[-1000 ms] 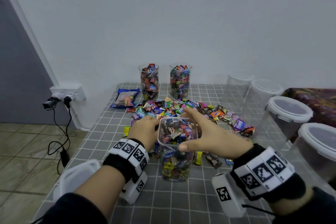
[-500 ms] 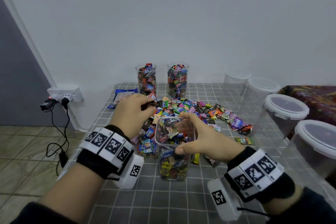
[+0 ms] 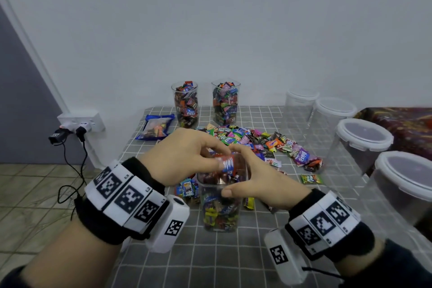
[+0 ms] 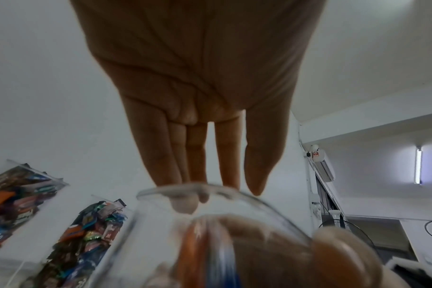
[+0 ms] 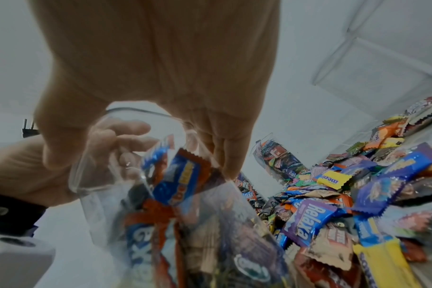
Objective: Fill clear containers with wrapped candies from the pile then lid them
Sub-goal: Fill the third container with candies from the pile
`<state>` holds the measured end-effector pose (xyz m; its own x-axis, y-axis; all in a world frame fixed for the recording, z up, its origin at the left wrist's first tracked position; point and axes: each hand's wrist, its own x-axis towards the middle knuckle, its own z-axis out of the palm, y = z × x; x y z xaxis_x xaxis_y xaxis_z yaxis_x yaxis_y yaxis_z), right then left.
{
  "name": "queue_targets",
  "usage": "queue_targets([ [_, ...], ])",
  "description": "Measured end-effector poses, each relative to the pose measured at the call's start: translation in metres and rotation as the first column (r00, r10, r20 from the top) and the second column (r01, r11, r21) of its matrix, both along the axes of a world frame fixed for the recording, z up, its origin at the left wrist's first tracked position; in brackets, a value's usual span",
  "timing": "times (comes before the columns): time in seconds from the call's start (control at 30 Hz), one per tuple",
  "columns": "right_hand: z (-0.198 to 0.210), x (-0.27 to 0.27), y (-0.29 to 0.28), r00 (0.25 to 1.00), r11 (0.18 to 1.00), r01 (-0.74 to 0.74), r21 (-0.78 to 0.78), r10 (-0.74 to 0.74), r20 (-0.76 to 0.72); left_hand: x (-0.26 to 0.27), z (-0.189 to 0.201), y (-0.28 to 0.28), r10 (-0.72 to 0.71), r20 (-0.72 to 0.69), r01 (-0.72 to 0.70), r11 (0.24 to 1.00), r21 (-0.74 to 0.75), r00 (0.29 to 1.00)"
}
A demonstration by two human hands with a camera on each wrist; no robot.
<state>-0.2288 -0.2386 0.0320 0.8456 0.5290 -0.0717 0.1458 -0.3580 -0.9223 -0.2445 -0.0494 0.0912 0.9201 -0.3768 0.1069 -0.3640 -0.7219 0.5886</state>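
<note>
Clear container [image 3: 221, 203] stands upright on the table [image 3: 233, 262], nearly full, pile of wrapped candies [image 3: 261, 141] just behind it. Right hand [image 3: 259, 184] grips it around the rim; left hand [image 3: 184, 159] pinches a red-blue candy [image 3: 226, 163] over the mouth. Container looks like thin rigid plastic, smooth and likely slippery — best held at the wall, not squeezed. Candies are light, crinkly foil, easy to spill. 2 filled containers [image 3: 187, 104] at the back have no lids on — 4 lidded tubs [image 3: 363, 140] on the right

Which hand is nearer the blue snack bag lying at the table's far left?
Left. The left hand is over the near container, on the side toward the blue snack bag; the right hand grips the container's far side.
</note>
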Motion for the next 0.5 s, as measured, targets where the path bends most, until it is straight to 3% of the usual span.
queue_targets([
  [0.23, 0.003, -0.002, -0.001, 0.999, 0.998, -0.019, 0.051, 0.021, -0.043, 0.004, -0.002, 0.0, 0.028, 0.037, -0.029, 1.0, 0.013, 0.999],
  [0.5, -0.005, 0.001, 0.001, 1.0, 0.999, 0.007, 0.032, -0.007, -0.008, 0.015, -0.013, 0.003, 0.123, 0.195, -0.097, 0.986, -0.138, 0.973],
])
